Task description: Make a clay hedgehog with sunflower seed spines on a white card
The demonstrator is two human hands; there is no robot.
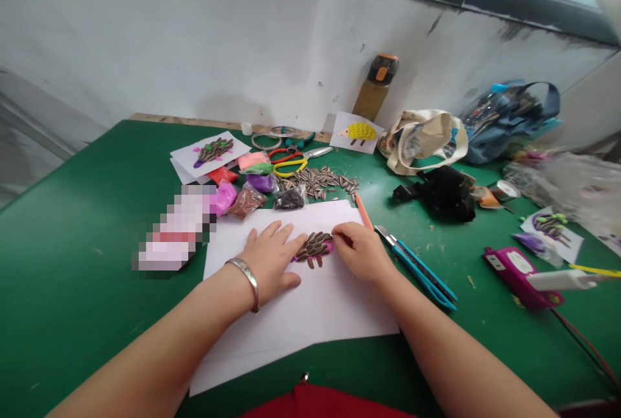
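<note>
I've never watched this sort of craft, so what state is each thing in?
Left hand: fingers spread, resting on the paper
Right hand: fingertips together at the figure's edge
Paper: flat
Figure: mostly seed-covered
Loose seeds: heaped
Bottle: upright, lid shut
Blue cutter: lying down, blade unclear
Yellow scissors: lying down, opening unclear
Cream bag: slumped
Yellow animal picture: propped up
</note>
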